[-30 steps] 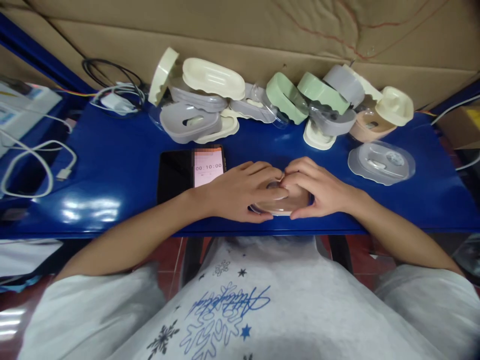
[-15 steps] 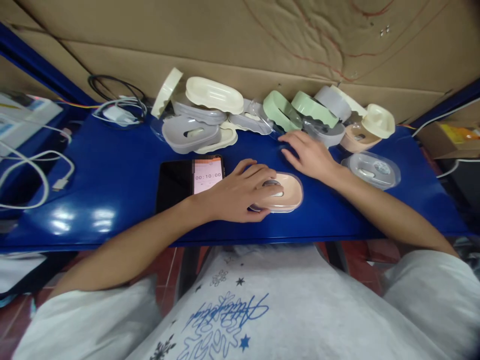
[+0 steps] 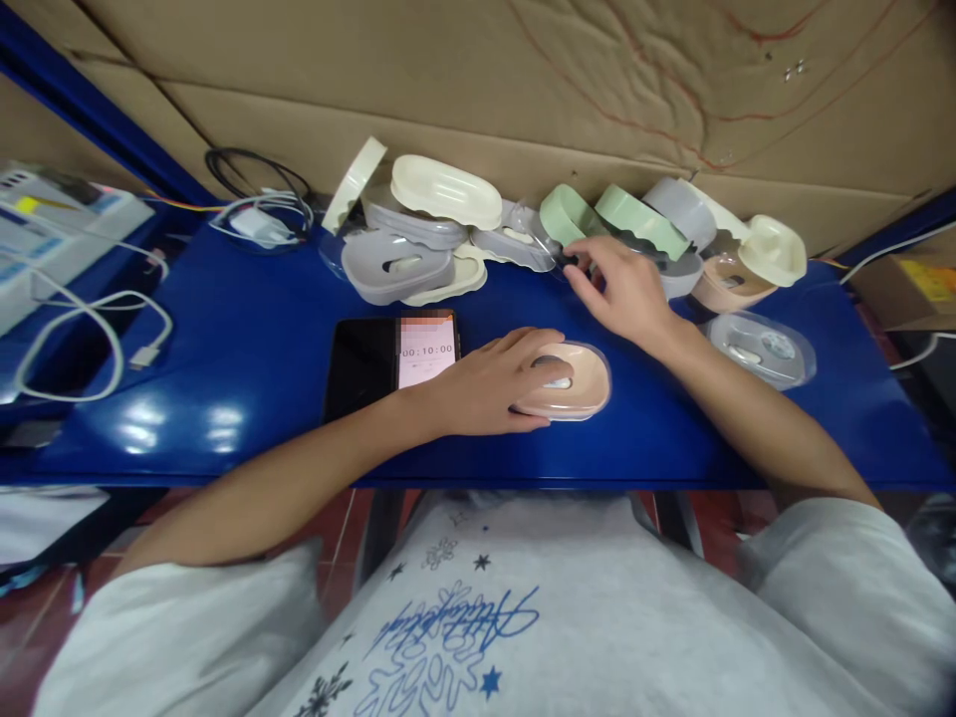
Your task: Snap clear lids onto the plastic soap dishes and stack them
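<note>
On the glossy blue surface (image 3: 657,428), our left grip (image 3: 493,385) is clasping a peach oval plastic dish (image 3: 588,380), probably light, stiff, slick and best held by its rim, while we cannot tell whether our right grip (image 3: 623,291) is pinching anything.

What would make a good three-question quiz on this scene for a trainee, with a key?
1. Fill in: the ____ hand is on the front peach dish.
2. Choose: the phone screen reads A) 00:05:00, B) 00:10:00, C) 00:30:00.
3. True or false: both hands are on that dish.

Key:
1. Left.
2. B.
3. False; the right hand is up near the green pieces.
</note>
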